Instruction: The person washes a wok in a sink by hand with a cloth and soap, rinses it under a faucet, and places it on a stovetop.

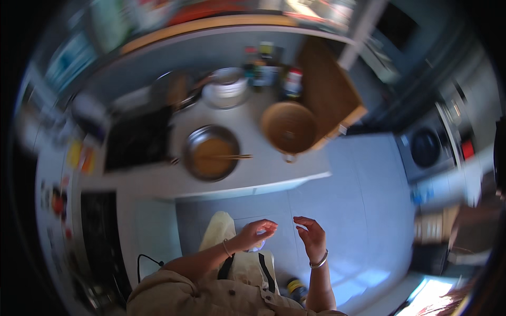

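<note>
My left hand hangs in front of my body above the floor, fingers curled loosely, with something small and pale just under it that I cannot make out. My right hand is a little to its right, fingers bent and apart, holding nothing; a bracelet circles that wrist. Both hands are well short of the white counter. On the counter stands a metal pan with brown contents and a wooden utensil lying across it. A round wooden bowl sits to its right.
A black cooktop lies left of the pan. White stacked dishes, bottles and a wooden cutting board stand at the counter's back. A washing machine is at the right. The floor is grey tile. The picture is blurred.
</note>
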The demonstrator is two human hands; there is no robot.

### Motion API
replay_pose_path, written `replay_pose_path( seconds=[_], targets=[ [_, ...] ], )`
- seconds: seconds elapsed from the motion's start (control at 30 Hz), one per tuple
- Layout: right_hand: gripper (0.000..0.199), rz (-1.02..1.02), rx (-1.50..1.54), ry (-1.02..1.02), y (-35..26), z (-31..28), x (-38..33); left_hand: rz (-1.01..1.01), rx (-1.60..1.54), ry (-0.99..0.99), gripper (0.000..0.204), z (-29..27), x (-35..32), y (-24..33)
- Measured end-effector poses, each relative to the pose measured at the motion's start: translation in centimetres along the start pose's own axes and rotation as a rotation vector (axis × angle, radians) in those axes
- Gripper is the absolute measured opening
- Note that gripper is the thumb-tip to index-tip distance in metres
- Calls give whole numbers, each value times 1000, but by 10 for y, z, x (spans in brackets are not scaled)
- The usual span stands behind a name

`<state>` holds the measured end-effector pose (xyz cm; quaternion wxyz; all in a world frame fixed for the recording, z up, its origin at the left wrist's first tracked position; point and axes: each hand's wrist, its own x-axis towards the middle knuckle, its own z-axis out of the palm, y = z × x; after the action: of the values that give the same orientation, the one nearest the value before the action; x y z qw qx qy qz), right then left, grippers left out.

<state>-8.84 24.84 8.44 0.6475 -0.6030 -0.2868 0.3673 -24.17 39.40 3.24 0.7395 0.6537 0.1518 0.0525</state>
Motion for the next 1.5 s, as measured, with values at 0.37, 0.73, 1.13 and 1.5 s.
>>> replay_pose_path(
  seconds=[0.37,0.73,1.13,1.5],
  targets=[
    [28,-18,-367,-974,-4,275,115,158,-188,1035,25,-105,-194,-1],
    [23,-314,-913,-862,86,463,273,103,-275,1131,21,-280,-267,1],
    [50,-26,-1317,-1133,301,606,378,-81,-439,1179,22,-384,-271,-19],
    [33,-31,-1782,-1572,296,593,404,-72,-585,1296,20,-427,-241,-31]
  ],
)
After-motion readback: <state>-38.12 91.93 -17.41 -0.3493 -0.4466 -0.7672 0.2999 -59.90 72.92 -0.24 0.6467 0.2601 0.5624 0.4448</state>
